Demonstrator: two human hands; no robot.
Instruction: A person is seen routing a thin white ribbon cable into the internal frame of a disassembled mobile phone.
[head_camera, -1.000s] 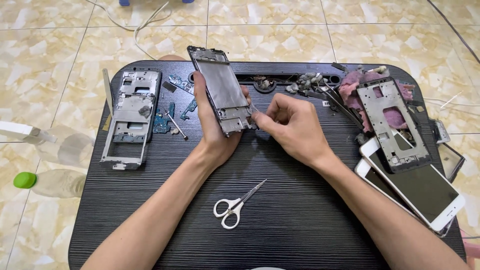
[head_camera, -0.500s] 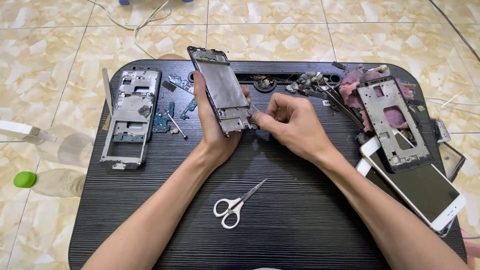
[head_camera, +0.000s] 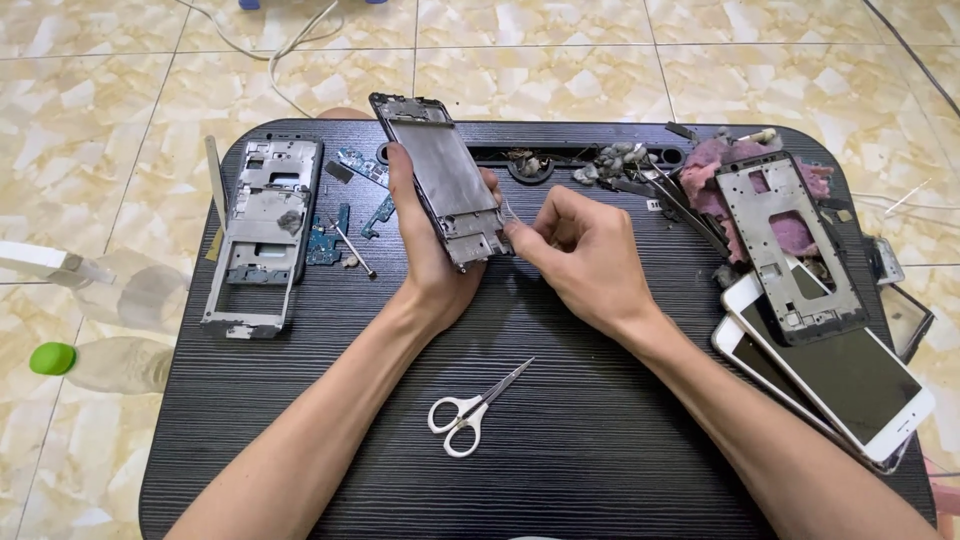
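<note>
Between the two sets of fingers, above the middle of the black table, a stripped phone frame is held tilted, its lower end toward the right hand. The left hand cradles it from behind, fingers wrapped along its left edge and thumb side on the right. The right hand's thumb and forefinger are pinched together at the frame's lower right corner, on what looks like a thin pale strip or film; it is too small to tell for certain.

To do this well, I judge the left hand should keep the frame steady while the right draws the strip slowly and at a low angle, so that it does not tear.

Left of the left fingers lie another metal frame and small blue circuit boards; below both wrists lie scissors; right of the right fingers are a third frame and white phones.

Against half a second earlier, little differs: the grip, the pinch and the table's things look the same.
</note>
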